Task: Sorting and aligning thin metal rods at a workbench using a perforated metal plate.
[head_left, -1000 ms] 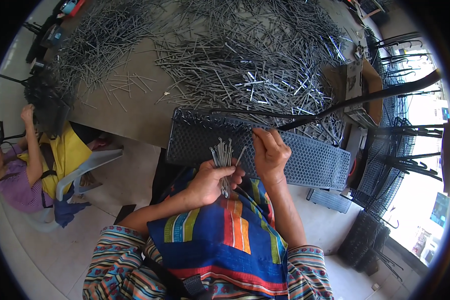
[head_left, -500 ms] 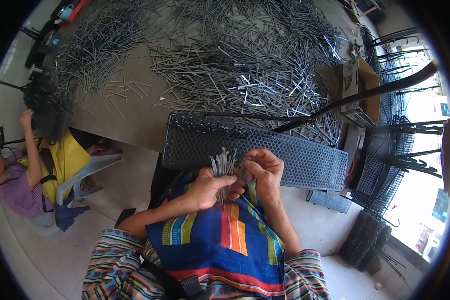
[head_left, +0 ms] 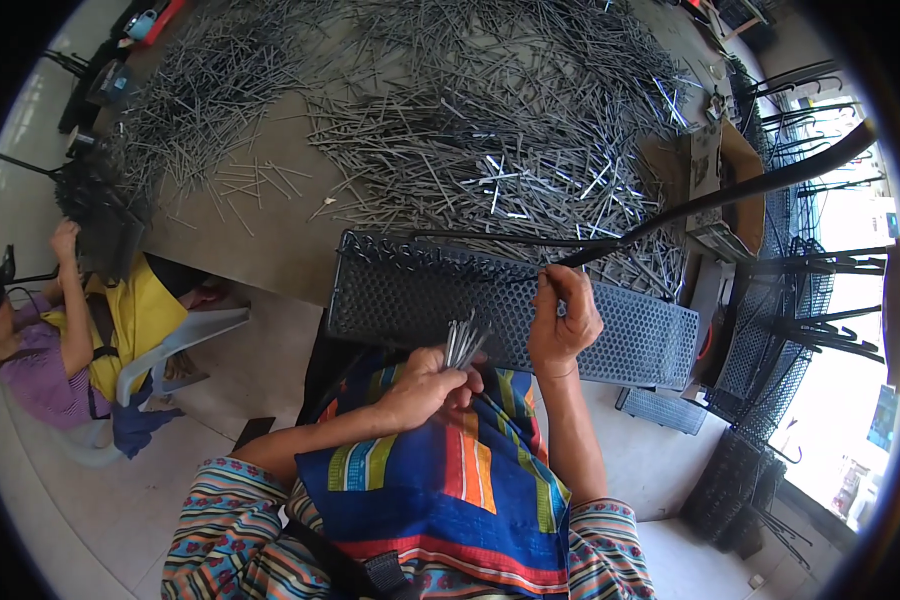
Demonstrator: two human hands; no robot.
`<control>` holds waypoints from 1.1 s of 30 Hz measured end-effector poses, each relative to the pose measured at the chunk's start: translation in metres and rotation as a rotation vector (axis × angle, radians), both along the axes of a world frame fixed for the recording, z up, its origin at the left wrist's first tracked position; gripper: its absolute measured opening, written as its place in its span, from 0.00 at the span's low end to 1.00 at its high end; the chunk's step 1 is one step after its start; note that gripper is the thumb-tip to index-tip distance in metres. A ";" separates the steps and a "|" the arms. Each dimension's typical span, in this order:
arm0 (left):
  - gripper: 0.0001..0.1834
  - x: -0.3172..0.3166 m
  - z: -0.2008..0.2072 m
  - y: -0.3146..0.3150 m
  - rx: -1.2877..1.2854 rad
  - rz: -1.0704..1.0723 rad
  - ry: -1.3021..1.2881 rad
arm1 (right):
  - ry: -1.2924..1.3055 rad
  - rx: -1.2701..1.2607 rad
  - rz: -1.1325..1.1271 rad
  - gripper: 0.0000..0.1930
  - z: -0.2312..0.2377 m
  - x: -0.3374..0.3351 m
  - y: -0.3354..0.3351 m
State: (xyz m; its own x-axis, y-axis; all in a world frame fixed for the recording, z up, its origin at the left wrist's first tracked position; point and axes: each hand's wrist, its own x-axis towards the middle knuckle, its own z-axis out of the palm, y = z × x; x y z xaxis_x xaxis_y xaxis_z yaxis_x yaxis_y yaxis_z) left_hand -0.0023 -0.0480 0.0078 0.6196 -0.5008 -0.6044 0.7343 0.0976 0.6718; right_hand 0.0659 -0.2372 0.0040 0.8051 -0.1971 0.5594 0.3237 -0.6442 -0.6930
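A bundle of thin grey metal strips (head_left: 460, 343) with small looped ends stands upright in my left hand (head_left: 420, 388), whose fingers are wrapped round it. This hand is over my lap, just below the near edge of a dark perforated metal panel (head_left: 620, 330). My right hand (head_left: 564, 325) is over the middle of that panel, thumb and forefinger pinched together at its far edge. Whatever lies between those fingertips is too small to make out. Along the panel's far left edge runs a row of dark hooked pieces (head_left: 435, 256).
Piles of loose metal strips (head_left: 490, 130) cover much of the table (head_left: 205, 240). A long black bar (head_left: 750, 190) slants from the panel to upper right, past a cardboard box (head_left: 708, 190). At left another person (head_left: 45, 360) sits on a plastic chair. Dark mesh panels (head_left: 785, 300) stand at right.
My right hand has left the bundle and moved up and right to the panel's far edge. My left hand has stayed near my lap, the bundle tilting slightly to the right.
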 end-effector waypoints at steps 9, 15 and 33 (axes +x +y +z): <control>0.15 0.007 0.000 -0.008 -0.054 0.206 0.107 | 0.023 -0.088 0.056 0.08 0.003 0.005 0.005; 0.13 0.008 -0.007 -0.009 -0.055 0.255 0.110 | -0.015 -0.091 0.058 0.09 -0.001 0.004 0.009; 0.06 0.009 -0.010 -0.012 -0.061 0.328 0.253 | 0.268 0.057 0.038 0.06 0.012 0.006 0.011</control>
